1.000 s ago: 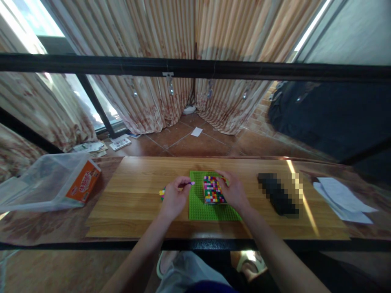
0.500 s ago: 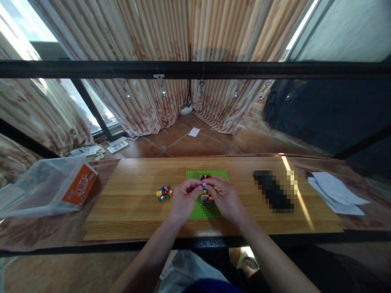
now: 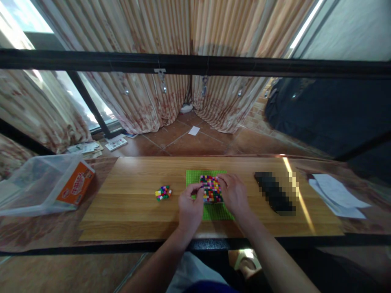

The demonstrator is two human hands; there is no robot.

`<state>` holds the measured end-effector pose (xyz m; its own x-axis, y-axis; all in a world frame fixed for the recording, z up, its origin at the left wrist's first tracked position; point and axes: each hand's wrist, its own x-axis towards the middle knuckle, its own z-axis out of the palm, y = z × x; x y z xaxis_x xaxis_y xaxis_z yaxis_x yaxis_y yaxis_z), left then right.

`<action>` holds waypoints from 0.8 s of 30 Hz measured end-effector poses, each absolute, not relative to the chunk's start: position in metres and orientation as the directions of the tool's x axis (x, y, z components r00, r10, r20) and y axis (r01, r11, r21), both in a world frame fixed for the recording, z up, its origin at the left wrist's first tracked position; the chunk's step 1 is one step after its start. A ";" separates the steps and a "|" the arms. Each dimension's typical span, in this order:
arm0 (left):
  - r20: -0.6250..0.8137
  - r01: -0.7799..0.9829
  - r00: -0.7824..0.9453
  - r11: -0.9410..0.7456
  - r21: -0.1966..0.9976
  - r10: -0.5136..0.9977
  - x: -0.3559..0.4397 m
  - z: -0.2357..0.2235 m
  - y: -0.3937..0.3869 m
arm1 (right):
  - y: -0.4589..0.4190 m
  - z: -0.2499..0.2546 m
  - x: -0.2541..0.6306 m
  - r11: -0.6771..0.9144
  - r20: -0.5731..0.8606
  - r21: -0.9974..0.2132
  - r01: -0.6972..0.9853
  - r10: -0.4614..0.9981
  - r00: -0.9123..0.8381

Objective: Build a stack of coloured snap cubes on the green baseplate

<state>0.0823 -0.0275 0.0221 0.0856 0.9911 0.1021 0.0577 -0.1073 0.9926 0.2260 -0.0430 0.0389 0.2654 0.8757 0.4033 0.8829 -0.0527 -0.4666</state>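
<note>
A green studded baseplate lies on the wooden table top. On it stands a many-coloured block of small bricks. My left hand rests at the block's left edge with its fingers curled and pinched against it. My right hand presses against the block's right side with bent fingers. A small heap of loose coloured bricks lies on the wood to the left of the baseplate, apart from both hands.
A clear plastic bag with an orange box lies at the far left. A black blurred object lies right of the baseplate, and white papers at the far right. A black rail crosses above. Curtains hang behind.
A second ago my left hand held a pink piece near the loose bricks. It moved right to the block, and both hands closed over it. Now the block's top shows again between them.
</note>
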 end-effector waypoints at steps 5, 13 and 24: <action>0.074 0.135 0.093 -0.086 0.987 0.993 0.063 0.012 -0.019 | -0.019 0.035 0.247 0.038 0.305 -0.278 0.960 0.951 0.050; 0.045 0.145 0.126 -0.063 0.987 0.991 0.059 0.000 -0.018 | -0.006 0.033 0.251 0.137 0.164 -0.262 0.955 0.982 -0.096; 0.044 0.097 0.124 -0.056 0.994 0.991 0.061 -0.002 -0.013 | 0.004 0.050 0.252 0.100 0.039 -0.348 0.932 0.995 -0.092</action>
<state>0.0613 -0.0135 -0.0015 0.1240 0.9913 0.0441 0.0969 -0.0563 0.9937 0.2522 0.0038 0.0505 -0.0924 0.9949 0.0393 0.9323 0.1003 -0.3476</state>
